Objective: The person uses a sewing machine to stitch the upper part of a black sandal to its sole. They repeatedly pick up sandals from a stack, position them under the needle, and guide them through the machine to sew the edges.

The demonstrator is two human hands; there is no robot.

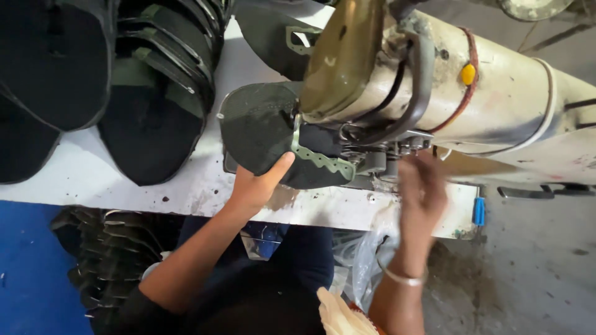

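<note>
Cream metal sewing machine (496, 105), grimy, fills 1–3 o'clock of the view; its head hangs over a white tabletop (205, 192). Stacks of dark sandal soles (149, 105) sit at 10–11 o'clock, more piled under the tabletop edge at 8 o'clock. Dark sole piece (261, 133) lies under the needle area at centre, green scalloped strap (320, 162) laid along its lower edge. Left hand (257, 186) grips that piece from 6 o'clock, thumb pressed on top. Right hand (421, 192) is at the needle side, motion-blurred; can't tell whether it's clenched or loose. Judgement: strap stitching is underway, not finished; most of the stack looks unstrapped.
</note>
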